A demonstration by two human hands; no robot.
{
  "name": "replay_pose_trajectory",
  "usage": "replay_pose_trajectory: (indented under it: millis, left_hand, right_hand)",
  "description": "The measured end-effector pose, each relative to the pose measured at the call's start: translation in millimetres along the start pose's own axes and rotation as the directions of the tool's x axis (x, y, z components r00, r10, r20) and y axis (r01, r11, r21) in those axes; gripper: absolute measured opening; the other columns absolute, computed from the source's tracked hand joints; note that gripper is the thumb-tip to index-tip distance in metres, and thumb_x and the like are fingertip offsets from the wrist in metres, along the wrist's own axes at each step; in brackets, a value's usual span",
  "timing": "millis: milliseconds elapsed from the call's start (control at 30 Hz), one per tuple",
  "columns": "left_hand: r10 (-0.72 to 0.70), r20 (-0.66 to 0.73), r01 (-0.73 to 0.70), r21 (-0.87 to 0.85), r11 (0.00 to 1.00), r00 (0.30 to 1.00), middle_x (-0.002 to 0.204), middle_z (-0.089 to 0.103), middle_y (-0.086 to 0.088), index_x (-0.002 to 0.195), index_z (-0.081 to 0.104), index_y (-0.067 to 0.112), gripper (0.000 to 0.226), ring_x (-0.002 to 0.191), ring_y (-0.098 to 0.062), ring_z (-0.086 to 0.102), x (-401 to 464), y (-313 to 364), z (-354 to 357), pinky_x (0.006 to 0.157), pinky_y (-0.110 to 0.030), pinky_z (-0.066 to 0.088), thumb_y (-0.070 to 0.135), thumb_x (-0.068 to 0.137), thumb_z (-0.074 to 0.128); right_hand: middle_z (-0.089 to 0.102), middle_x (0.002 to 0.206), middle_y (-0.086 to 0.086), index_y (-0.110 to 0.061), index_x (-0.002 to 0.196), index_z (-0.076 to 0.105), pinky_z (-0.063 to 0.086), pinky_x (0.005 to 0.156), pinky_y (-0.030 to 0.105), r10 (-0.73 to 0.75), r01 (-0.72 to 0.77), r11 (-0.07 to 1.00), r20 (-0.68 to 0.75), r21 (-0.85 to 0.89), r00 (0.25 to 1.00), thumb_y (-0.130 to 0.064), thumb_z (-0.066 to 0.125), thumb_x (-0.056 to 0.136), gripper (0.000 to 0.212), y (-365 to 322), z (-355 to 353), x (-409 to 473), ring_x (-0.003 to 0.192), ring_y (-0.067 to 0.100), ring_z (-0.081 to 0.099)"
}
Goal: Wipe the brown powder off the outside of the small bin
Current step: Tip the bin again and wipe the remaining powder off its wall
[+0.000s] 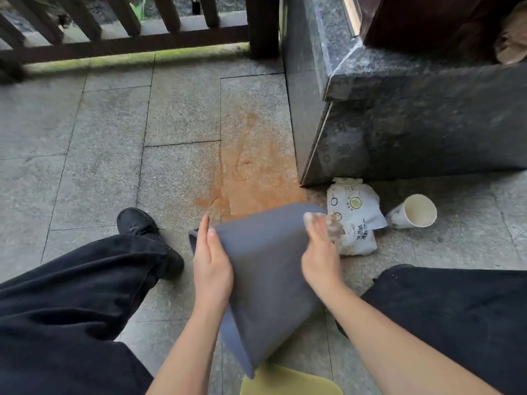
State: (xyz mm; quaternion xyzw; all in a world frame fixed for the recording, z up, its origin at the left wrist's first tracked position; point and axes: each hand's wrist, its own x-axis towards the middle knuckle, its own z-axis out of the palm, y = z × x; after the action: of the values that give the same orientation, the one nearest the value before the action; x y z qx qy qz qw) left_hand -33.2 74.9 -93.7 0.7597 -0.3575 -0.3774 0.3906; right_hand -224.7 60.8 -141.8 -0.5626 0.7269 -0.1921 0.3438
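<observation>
The small grey bin [268, 269] is held off the floor between my knees, tilted with its base away from me and its rim toward me. My left hand [212, 262] lies flat against the bin's left side, fingers straight. My right hand [320, 252] is on the bin's right upper edge, closed on a crumpled, brown-stained wipe [334, 226]. The hand looks blurred. The grey side facing me shows no brown powder.
A brown powder stain [253, 166] spreads over the stone floor tiles beyond the bin. A white wipes packet [353, 215] and a tipped paper cup [413, 215] lie at the right beside a dark stone plinth [413, 124]. A wooden railing [122, 32] runs along the far side. A yellow object [288, 380] lies under the bin.
</observation>
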Motion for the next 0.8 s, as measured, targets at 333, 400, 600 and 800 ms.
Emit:
replay_pose_trajectory:
  millis: [333, 400, 600, 800]
  left_hand:
    - [-0.074, -0.115, 0.072, -0.019, 0.997, 0.991, 0.150, 0.046, 0.000, 0.148, 0.044, 0.016, 0.044, 0.136, -0.007, 0.041, 8.0, -7.8, -9.9, 0.111, -0.022, 0.028, 0.019, 0.105, 0.037]
    - [-0.094, -0.115, 0.096, 0.009, 0.995, 0.989, 0.140, 0.057, -0.007, 0.144, 0.049, 0.022, 0.045, 0.127, -0.018, 0.052, 9.3, -8.3, -11.2, 0.109, -0.031, 0.037, 0.017, 0.101, 0.036]
    - [-0.158, -0.176, 0.156, -0.027, 0.987, 0.972, 0.079, 0.048, 0.002, 0.131, 0.057, 0.040, 0.056, 0.074, -0.030, 0.049, 12.6, -11.2, -12.5, 0.080, -0.053, 0.048, 0.014, 0.087, 0.032]
    - [-0.261, -0.320, 0.242, -0.100, 0.965, 0.911, 0.121, 0.061, 0.012, 0.131, 0.058, 0.030, 0.053, 0.106, 0.005, 0.054, 31.7, -20.7, -21.0, 0.095, -0.026, 0.041, 0.013, 0.088, 0.033]
  right_hand:
    - [0.029, 0.159, 0.008, -0.005, 0.150, 0.036, 0.016, 0.123, 0.030, -0.742, 0.735, 0.655, 0.336, 0.175, 0.581, 0.013, 0.043, 0.075, 0.077, -44.9, 33.2, -38.6, 0.151, 0.015, 0.019]
    - [0.028, 0.160, 0.004, -0.010, 0.150, 0.038, 0.014, 0.123, 0.027, -0.670, 0.676, 0.726, 0.348, 0.126, 0.655, 0.018, 0.042, 0.073, 0.082, -20.4, 25.9, -8.3, 0.151, 0.015, 0.020]
    - [0.019, 0.155, -0.020, -0.034, 0.153, 0.028, 0.005, 0.117, 0.014, -0.051, 0.048, 0.999, 0.169, 0.024, 0.984, 0.011, 0.031, 0.097, 0.072, 40.0, 23.0, 41.8, 0.151, 0.012, 0.013]
    - [0.026, 0.159, 0.007, -0.005, 0.149, 0.038, 0.013, 0.124, 0.030, -0.584, 0.513, 0.809, 0.300, 0.286, 0.754, 0.016, 0.035, 0.085, 0.068, -38.7, 62.3, -40.7, 0.151, 0.020, 0.019]
